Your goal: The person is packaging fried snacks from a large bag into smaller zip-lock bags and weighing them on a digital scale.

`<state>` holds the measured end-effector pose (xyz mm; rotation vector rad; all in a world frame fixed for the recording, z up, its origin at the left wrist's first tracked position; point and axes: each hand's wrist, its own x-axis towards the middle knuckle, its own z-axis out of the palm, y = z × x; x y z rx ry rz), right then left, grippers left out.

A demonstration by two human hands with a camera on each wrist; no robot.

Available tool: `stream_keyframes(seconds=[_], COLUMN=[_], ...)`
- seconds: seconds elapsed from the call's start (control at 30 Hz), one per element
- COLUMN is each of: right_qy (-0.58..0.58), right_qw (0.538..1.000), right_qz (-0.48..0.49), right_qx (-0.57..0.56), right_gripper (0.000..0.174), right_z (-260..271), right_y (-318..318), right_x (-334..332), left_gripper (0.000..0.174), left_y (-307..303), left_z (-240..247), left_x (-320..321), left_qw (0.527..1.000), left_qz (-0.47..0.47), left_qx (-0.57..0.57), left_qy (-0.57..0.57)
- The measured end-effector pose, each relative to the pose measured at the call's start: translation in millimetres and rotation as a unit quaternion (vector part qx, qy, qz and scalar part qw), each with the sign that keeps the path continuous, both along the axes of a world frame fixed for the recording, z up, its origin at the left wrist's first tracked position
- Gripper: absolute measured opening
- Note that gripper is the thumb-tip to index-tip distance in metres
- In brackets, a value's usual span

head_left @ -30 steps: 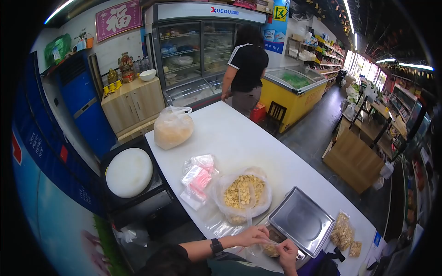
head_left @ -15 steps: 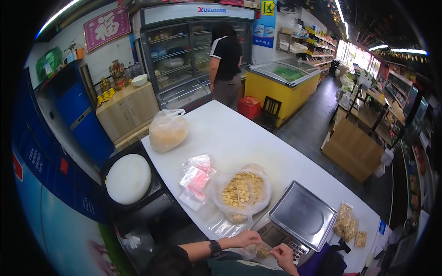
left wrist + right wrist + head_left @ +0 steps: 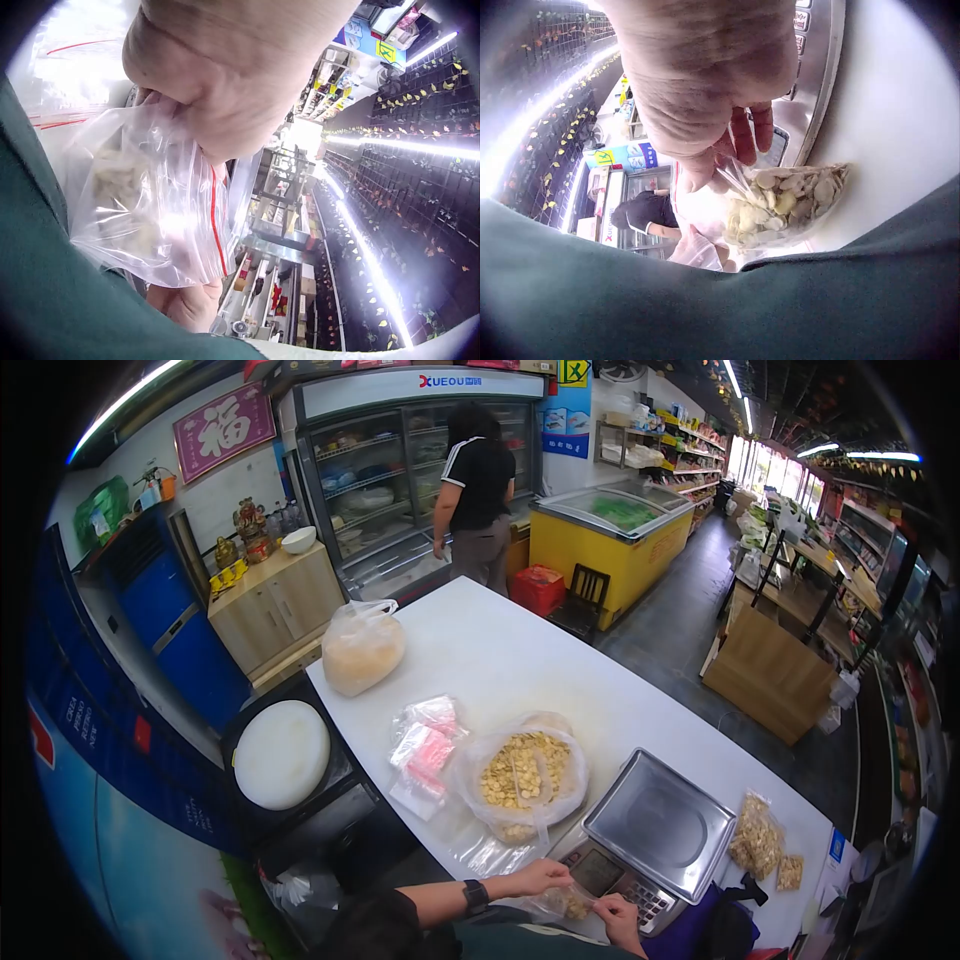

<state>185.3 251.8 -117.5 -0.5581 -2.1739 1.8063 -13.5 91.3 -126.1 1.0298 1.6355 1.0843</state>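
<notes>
A small clear zip bag (image 3: 139, 202) with a red seal line hangs between my hands, pale dried slices in its lower part (image 3: 795, 206). My left hand (image 3: 541, 877) pinches one side of its top edge. On the other side my right hand (image 3: 618, 916) pinches the edge between thumb and finger (image 3: 705, 82). Just beyond the hands stands a scale with a steel pan (image 3: 660, 825) and a keypad. To its left sits a large open plastic bag (image 3: 467, 780) full of yellowish slices (image 3: 520, 765).
Empty zip bags (image 3: 425, 750) lie left of the large bag. A tied bag (image 3: 362, 650) stands at the table's far left corner. Filled packets (image 3: 757, 835) lie right of the scale. A round white board (image 3: 282, 755) is beside the table. A person (image 3: 480, 495) stands by the fridge.
Both hands have stayed on the small bag and shifted slightly, now a little left of the scale's pan. The view has turned a little, and the person by the fridge appears further left.
</notes>
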Motion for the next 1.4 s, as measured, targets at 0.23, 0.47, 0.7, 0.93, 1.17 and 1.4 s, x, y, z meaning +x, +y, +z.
stream_keyframes(seconds=[0.23, 0.47, 0.7, 0.93, 1.17, 1.4], right_qy=[-0.015, -0.073, -0.100, -0.066, -0.014, -0.014], right_qw=[0.999, 0.995, 0.983, 0.997, 0.961, 0.964], right_qz=[0.024, 0.020, 0.032, 0.031, 0.088, 0.085], right_qx=[0.042, -0.057, -0.152, -0.002, 0.264, 0.251], right_gripper=[0.009, 0.012, 0.013, 0.011, 0.013, 0.012], right_z=[2.6, 27.0, -16.5, 15.9, 43.2, 49.0], right_y=[2.2, -3.9, 6.7, -7.7, -14.2, -18.2], right_x=[-2.4, 1.7, 9.3, -3.8, -27.6, -29.0], left_gripper=[0.022, 0.025, 0.019, 0.016, 0.020, 0.025], left_y=[4.0, 7.4, 0.4, 5.9, 9.0, 12.0], left_z=[-15.1, 3.1, -3.7, -13.4, 23.1, 35.8], left_x=[9.4, 9.9, 14.9, 19.0, 15.0, 10.0], left_qw=[0.994, 0.989, 0.970, 0.971, 0.991, 0.989], left_qz=[0.010, 0.027, 0.035, 0.078, 0.019, 0.024], left_qx=[0.045, -0.014, 0.014, 0.087, 0.125, 0.032], left_qy=[-0.103, -0.147, -0.239, -0.206, 0.049, 0.140])
